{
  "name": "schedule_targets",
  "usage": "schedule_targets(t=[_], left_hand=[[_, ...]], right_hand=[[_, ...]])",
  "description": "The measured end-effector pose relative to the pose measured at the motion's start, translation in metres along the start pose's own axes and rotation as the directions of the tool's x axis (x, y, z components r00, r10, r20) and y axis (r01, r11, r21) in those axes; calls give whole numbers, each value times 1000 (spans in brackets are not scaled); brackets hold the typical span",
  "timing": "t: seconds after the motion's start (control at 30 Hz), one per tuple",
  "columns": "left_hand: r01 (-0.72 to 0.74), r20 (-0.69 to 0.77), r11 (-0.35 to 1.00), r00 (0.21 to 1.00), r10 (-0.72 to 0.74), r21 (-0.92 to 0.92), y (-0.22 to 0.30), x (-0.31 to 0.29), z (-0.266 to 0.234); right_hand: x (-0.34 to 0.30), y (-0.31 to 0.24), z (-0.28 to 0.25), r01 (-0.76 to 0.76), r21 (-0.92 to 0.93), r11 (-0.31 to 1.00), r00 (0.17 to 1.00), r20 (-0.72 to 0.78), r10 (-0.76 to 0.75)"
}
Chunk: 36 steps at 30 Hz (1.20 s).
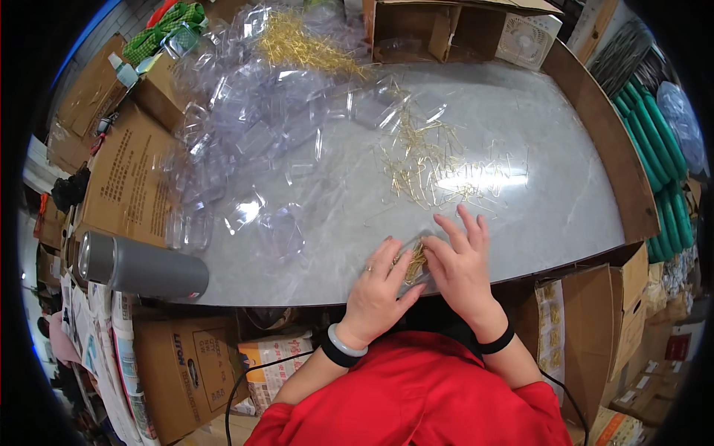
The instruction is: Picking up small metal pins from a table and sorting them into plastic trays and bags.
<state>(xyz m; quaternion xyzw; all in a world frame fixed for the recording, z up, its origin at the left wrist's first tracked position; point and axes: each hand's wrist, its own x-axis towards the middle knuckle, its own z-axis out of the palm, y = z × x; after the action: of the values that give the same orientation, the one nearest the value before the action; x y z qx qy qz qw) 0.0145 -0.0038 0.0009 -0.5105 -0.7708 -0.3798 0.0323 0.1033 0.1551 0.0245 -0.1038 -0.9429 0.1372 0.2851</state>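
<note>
At the table's near edge, a small bundle of gold wire hooks (416, 266) sits between my hands. My left hand (376, 291) curls around its left side, thumb below and fingers bent over it. From the right, my right hand (462, 271) grips the bundle with thumb and forefinger, its other fingers raised and spread. Just beyond my fingers, a loose heap of gold wire hooks (428, 167) lies scattered on the grey tabletop. Whether a clear plastic box lies under the bundle is too small to tell.
Clear plastic boxes (256, 123) pile up at the far left, with more gold hooks (305, 44) on top. A grey bottle (160, 269) lies at the left edge. Cardboard (606, 141) walls the right side. A small white fan (524, 41) stands behind.
</note>
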Motion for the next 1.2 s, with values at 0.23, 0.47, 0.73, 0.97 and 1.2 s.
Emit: schedule_targets(t=[0.23,0.47,0.73,0.97,1.2], left_hand=[[-21,5,1000,1000,21,-15,5,3,-6],[-19,-12,999,1000,19,29,2,0,0],[-33,-25,998,999,34,57,3,2,2],[-7,-45,999,999,9,50,9,5,3],[-3,-73,997,997,8,80,8,0,5]], right_hand=[[-7,16,-2,-282,591,756,937,1,348],[-22,9,-35,-139,250,958,989,83,122],[-15,12,-35,-216,323,922,976,35,216],[-11,16,-21,-133,230,964,991,18,132],[-26,5,-21,-279,315,907,960,59,275]])
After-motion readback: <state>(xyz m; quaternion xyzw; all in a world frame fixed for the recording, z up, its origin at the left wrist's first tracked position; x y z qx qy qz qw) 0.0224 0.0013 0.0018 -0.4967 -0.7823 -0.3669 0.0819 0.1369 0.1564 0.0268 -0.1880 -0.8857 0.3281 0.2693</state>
